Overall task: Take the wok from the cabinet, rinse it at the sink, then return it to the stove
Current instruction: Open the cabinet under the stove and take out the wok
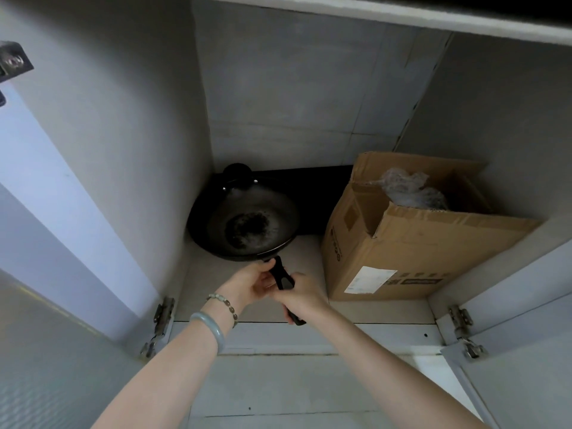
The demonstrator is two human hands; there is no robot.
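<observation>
Wok (244, 224) gripped by both hands (252, 281) (305, 295).

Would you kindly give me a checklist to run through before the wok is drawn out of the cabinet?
1. Left hand and right hand both grip the handle: ok.
2. Wok stands apart from the cardboard box: ok.
3. Wok holds no items: ok.
4. Cabinet floor before the wok is bare: ok.
5. Dark knobbed thing behind the wok is free of it: cannot tell.
</observation>
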